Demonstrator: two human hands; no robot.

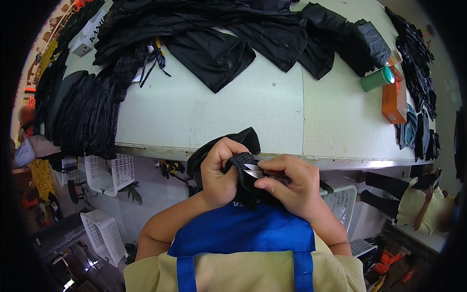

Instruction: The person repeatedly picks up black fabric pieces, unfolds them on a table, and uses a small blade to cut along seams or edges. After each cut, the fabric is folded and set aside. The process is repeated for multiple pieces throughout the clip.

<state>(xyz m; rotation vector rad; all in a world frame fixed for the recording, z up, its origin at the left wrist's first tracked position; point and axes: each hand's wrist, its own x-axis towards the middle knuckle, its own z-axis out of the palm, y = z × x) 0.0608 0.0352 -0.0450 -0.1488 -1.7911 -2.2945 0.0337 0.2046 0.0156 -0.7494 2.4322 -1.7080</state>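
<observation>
Head view: the left hand (220,174) is gripping a black garment (242,159) by its bunched, ribbed part, fingers curled in. The right hand (296,181) is holding small scissors (253,171), their blades standing slightly apart and pointing left at the ribbing; whether they are touching it, I cannot tell. The garment is hanging in front of the blue apron (243,231), at the near edge of the table (209,121). Black clothes (209,56) are lying across the far side, with a green cup (374,80) leaning near an orange box (390,103).
</observation>
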